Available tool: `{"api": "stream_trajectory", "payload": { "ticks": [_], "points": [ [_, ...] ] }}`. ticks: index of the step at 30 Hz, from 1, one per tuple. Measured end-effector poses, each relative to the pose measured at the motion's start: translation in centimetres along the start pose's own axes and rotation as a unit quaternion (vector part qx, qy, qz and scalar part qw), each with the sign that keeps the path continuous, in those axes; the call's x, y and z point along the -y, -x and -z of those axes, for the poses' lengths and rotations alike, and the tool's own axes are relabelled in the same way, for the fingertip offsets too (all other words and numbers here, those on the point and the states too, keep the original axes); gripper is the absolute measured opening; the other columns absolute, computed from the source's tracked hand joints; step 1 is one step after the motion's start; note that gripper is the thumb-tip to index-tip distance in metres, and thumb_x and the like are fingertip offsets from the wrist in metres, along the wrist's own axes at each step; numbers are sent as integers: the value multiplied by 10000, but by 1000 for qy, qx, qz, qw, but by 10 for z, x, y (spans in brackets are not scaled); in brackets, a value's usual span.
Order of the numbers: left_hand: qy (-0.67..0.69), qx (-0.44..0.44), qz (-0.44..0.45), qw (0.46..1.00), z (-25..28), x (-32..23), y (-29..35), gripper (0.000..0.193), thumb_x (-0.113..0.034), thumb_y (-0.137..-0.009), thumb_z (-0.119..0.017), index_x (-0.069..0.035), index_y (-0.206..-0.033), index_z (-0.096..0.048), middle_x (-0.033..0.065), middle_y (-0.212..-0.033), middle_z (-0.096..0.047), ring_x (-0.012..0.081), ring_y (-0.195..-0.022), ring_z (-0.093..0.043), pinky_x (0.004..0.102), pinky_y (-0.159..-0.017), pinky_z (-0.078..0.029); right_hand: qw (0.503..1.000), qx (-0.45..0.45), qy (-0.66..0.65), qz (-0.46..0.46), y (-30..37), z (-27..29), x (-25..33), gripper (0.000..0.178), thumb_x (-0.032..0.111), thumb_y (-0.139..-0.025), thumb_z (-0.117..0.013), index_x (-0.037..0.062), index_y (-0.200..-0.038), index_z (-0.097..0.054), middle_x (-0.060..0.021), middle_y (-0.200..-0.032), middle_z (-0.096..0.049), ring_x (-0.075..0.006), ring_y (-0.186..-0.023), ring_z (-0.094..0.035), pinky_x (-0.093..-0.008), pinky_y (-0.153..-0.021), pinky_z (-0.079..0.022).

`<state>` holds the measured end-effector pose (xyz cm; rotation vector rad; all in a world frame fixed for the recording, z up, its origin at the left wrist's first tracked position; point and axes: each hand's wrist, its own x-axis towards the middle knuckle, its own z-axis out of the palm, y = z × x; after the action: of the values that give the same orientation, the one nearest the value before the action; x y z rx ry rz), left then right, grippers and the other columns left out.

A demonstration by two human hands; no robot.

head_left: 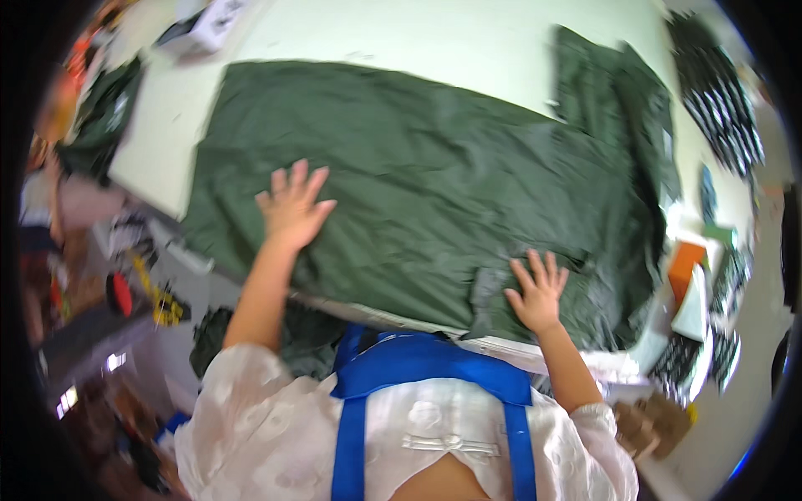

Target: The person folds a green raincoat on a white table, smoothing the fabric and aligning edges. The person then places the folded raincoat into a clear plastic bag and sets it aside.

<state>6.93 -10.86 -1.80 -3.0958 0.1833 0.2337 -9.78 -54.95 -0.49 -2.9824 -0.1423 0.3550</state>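
Observation:
A dark green garment [401,159] of thin, slightly shiny fabric lies spread across the table, with small wrinkles over it. One sleeve-like part reaches toward the far right. My left hand [292,204] rests flat on the left part of the cloth, fingers spread. Lower and to the right, my right hand [536,290] also lies with fingers apart, near a bunched fold and a small greyish-green flap [486,292] by the near edge. Neither hand grips the fabric.
The white table [334,29] extends beyond the garment. A white box [209,29] stands at the far left. Stacked dark, shiny packages [714,92] lie at the far right, with an orange item [685,267] nearer. More dark green cloth [313,338] hangs below the near edge.

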Motion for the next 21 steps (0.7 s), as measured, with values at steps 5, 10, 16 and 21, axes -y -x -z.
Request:
{"api": "stream_trajectory", "payload": {
  "ticks": [5, 10, 16, 21],
  "points": [
    [137, -146, -146, 969, 37, -59, -49, 564, -240, -787, -691, -42, -1276, -492, 179, -1331, -472, 367, -1212, -448, 483, -986, -366, 980, -191, -36, 44, -99, 67, -59, 616, 278, -763, -724, 113, -1313, -502, -111, -1304, -505, -321, -1204, -453, -449, -1007, -342],
    [288, -56, -412, 862, 32, -259, -103, 599, -226, -785, -694, -71, -1319, -470, 162, -1409, -412, 338, -1305, -387, 448, -1085, -315, 928, -351, 116, -56, -252, 119, -159, 728, 290, -767, -727, 87, -1384, -397, -132, -1399, -410, -341, -1279, -394, -458, -1055, -313],
    [226, -30, -467, 854, -7, -376, -136, 591, -273, -882, -587, -178, -1425, -374, 122, -1535, -221, 328, -1412, -212, 471, -1147, -201, 936, -135, 228, -230, -331, 148, -234, 562, 380, -811, -666, 126, -1285, -503, -92, -1357, -508, -325, -1233, -484, -452, -971, -431],
    [208, 7, -466, 860, -13, -387, -126, 592, -358, -903, -528, -232, -1453, -348, 122, -1558, -157, 362, -1428, -145, 488, -1158, -134, 812, -419, -232, -335, -275, 198, -347, 310, 234, -867, -530, 15, -1048, -653, -193, -1061, -663, -343, -932, -640, -430, -842, -490]
  ]
}}
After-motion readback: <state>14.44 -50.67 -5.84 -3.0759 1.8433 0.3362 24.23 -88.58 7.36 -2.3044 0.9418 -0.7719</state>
